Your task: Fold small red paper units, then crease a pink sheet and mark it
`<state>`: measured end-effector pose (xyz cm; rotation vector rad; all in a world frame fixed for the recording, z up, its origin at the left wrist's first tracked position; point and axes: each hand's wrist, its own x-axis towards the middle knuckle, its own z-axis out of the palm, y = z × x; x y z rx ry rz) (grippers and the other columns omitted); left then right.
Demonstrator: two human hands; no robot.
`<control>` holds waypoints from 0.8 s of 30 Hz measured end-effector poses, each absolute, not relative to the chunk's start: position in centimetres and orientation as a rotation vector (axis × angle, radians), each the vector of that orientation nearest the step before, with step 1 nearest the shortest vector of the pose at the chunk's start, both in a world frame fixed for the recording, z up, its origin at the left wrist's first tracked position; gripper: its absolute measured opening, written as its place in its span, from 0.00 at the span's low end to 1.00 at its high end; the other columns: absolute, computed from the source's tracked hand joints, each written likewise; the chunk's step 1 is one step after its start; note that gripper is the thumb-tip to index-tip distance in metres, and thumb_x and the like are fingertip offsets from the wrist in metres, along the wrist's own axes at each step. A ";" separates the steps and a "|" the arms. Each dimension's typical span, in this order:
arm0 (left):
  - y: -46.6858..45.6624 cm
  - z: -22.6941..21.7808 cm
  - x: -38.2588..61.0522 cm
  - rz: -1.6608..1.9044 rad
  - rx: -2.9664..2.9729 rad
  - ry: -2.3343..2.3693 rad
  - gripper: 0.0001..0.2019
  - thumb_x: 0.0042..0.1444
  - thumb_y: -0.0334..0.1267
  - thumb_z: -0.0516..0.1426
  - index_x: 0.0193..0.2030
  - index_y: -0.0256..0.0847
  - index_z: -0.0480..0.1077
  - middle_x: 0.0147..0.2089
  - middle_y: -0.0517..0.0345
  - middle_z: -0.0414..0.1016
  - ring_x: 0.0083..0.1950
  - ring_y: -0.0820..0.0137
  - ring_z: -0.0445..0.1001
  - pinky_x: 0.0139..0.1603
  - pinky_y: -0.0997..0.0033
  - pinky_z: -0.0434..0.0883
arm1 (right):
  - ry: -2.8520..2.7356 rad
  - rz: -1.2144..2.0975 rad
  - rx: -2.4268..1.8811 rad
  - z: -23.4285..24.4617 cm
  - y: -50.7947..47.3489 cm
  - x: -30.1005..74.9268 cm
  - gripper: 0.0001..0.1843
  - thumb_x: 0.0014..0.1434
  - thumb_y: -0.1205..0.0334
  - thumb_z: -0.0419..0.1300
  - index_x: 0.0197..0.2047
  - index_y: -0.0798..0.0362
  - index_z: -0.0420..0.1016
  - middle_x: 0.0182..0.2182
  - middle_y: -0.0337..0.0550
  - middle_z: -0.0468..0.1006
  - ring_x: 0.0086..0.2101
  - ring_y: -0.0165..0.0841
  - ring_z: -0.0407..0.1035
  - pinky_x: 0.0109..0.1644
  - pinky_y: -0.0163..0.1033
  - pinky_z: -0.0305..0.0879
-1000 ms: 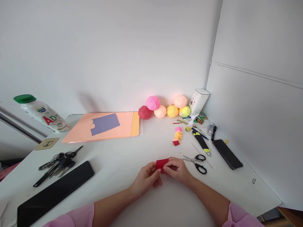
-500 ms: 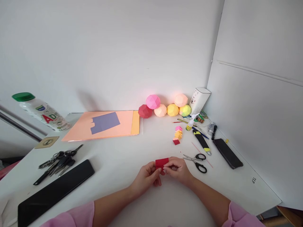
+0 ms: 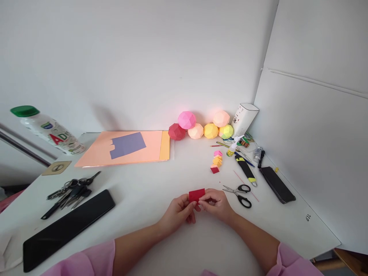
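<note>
- The white table (image 3: 184,172) fills the lower part of the frame, running back to a pale wall.
- Peach sheets (image 3: 92,149) lie flat left of centre, a notched purple piece (image 3: 128,145) on top and a yellow edge at their right.
- A black slab-like object (image 3: 69,232) lies slantwise at lower left.
- A white bottle (image 3: 54,134) with a green cap stands at the left.
- The left hand (image 3: 176,215), at lower centre, pinches the red paper (image 3: 196,194) between thumb and fingers.
- The right hand (image 3: 217,205), just beside it, pinches the same paper's right side; its lower edge is partly hidden, perhaps folded.
- Faceted paper balls (image 3: 186,120) in pink, red, peach and yellow sit against the wall, above centre, some resting on others.
- Keys (image 3: 76,190) lie in a bunch at left, near the slab.
- Black-handled scissors (image 3: 237,190) lie open, right of the right hand.
- A cutter (image 3: 245,168) lies beyond them.
- A small glue bottle (image 3: 230,151) stands near the cutter.
- Small coloured paper pieces (image 3: 217,162) form a short row right of centre.
</note>
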<state>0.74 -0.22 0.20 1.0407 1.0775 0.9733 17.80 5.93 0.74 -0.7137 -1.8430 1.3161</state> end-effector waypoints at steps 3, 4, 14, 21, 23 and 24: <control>-0.2 0.1 0.7 0.969 1.056 1.075 0.20 0.54 0.56 0.54 0.36 0.38 0.67 0.27 0.59 0.74 0.21 0.74 0.71 0.25 0.73 0.68 | -1.838 1.345 -0.714 0.8 5.9 17.8 0.05 0.53 0.62 0.62 0.28 0.52 0.77 0.24 0.41 0.74 0.24 0.28 0.67 0.25 0.34 0.64; -0.3 0.1 0.6 0.967 1.059 1.075 0.20 0.54 0.56 0.54 0.37 0.39 0.67 0.27 0.58 0.75 0.22 0.74 0.71 0.25 0.73 0.69 | -1.837 1.356 -0.720 0.8 5.9 17.8 0.05 0.54 0.61 0.62 0.29 0.52 0.77 0.24 0.41 0.74 0.23 0.28 0.67 0.25 0.34 0.65; -0.5 0.2 0.5 0.968 1.012 1.054 0.18 0.55 0.54 0.55 0.37 0.38 0.68 0.33 0.55 0.77 0.22 0.75 0.71 0.25 0.72 0.68 | -1.652 1.655 -0.851 0.3 6.0 18.0 0.20 0.54 0.56 0.62 0.49 0.50 0.65 0.28 0.37 0.73 0.23 0.26 0.67 0.28 0.35 0.67; -0.4 0.6 0.5 0.984 0.957 1.053 0.18 0.55 0.53 0.55 0.37 0.38 0.67 0.30 0.57 0.76 0.21 0.75 0.71 0.25 0.72 0.68 | -1.771 1.795 -0.881 1.2 6.4 18.1 0.15 0.56 0.51 0.60 0.35 0.56 0.70 0.26 0.39 0.72 0.23 0.26 0.64 0.28 0.34 0.63; -0.4 0.6 0.5 0.989 0.959 1.042 0.17 0.55 0.53 0.55 0.37 0.38 0.67 0.30 0.57 0.76 0.22 0.75 0.71 0.25 0.72 0.68 | -1.812 1.794 -0.880 1.4 6.4 18.1 0.16 0.58 0.50 0.58 0.31 0.56 0.70 0.25 0.39 0.71 0.23 0.26 0.63 0.28 0.34 0.62; -0.4 0.6 0.5 0.990 0.962 1.036 0.17 0.55 0.53 0.55 0.37 0.38 0.67 0.30 0.57 0.76 0.22 0.75 0.71 0.26 0.72 0.69 | -1.811 1.791 -0.886 1.4 6.4 18.1 0.16 0.58 0.50 0.58 0.30 0.56 0.70 0.24 0.39 0.70 0.23 0.26 0.63 0.27 0.34 0.62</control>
